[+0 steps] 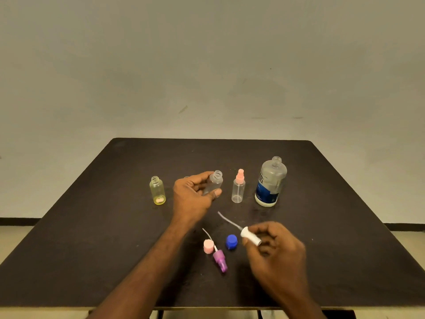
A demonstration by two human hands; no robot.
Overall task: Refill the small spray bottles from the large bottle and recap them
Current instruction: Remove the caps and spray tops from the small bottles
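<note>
My left hand (193,194) grips a small clear bottle (215,183), uncapped and tilted slightly, just above the dark table (92,226). In my right hand (276,252) is a white spray cap (250,236); its thin dip tube points up and left. The large bottle (271,183) with a blue label stands open at the right. Between them stands a clear bottle with a pink spray cap (238,187). At the left an open yellow bottle (157,191) stands alone. On the table near my right hand lie a purple spray cap (219,260), a pink cap (208,246) and a blue cap (231,241).
Behind the table is a plain grey wall. The table's front edge runs along the bottom of the view. Another small object is mostly hidden behind my left hand.
</note>
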